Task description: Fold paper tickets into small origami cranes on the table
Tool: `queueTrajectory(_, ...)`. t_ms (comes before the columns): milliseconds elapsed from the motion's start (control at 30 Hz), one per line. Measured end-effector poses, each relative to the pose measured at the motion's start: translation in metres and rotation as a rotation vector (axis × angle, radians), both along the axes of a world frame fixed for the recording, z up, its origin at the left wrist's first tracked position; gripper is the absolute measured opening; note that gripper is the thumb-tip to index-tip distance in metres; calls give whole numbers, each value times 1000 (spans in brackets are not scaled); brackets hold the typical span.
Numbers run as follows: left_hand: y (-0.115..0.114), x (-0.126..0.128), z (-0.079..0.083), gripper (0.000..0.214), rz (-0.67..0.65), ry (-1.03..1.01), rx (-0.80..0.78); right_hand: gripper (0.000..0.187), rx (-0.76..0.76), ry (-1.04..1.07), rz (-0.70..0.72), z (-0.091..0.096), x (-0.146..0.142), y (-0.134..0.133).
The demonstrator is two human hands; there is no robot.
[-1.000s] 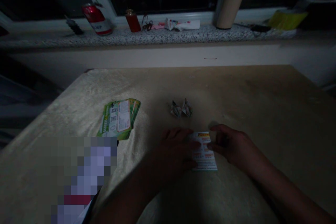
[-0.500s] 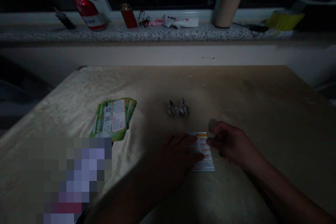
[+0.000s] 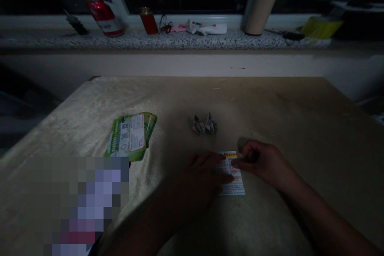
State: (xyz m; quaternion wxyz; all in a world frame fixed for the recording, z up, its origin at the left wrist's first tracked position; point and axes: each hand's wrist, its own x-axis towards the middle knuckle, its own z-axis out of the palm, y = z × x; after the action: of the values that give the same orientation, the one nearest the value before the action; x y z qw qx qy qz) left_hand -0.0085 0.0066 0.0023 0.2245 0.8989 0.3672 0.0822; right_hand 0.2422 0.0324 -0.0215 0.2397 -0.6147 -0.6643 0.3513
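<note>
A small folded printed leaflet (image 3: 235, 189), white with orange and yellow print, lies flat on the cloth-covered table (image 3: 270, 104). My left hand (image 3: 199, 180) rests on its left side, fingers stretched out and partly covering it. Over its right edge, the curled fingers of my right hand (image 3: 261, 162) hover while the thumb tip touches the print; nothing shows in that hand. Beyond the leaflet stands a small folded-paper shape (image 3: 211, 125) with two pointed, hollow halves.
A stack of green printed leaflets (image 3: 136, 136) lies to the left, beside a blurred-out patch. Along the granite sill (image 3: 180, 42) stand a red can (image 3: 105, 18), an orange-red bottle (image 3: 149, 22), crumpled wrappers (image 3: 213, 29), a cardboard tube (image 3: 265, 4) and a yellow item (image 3: 321, 28).
My right thumb has shifted slightly left, further over the leaflet. My left hand stays in place on it. The view has tilted a little.
</note>
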Motion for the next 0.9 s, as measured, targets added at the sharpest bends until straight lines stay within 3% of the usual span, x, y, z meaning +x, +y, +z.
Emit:
queueTrajectory(133, -1, -1, -2, 37, 10, -18, -3, 33, 28, -51, 22, -2, 1, 0)
queueTrajectory(400, -1, 0, 2, 38, 11, -12, -38, 35, 54, -53, -174, 4, -5, 9)
queueTrajectory(600, 1, 0, 0, 40, 10, -15, -39, 41, 106, -86, -91, 4, -6, 6)
queueTrajectory(900, -1, 0, 0, 41, 27, -41, -40, 37, 120, -133, -99, 6, -8, 9)
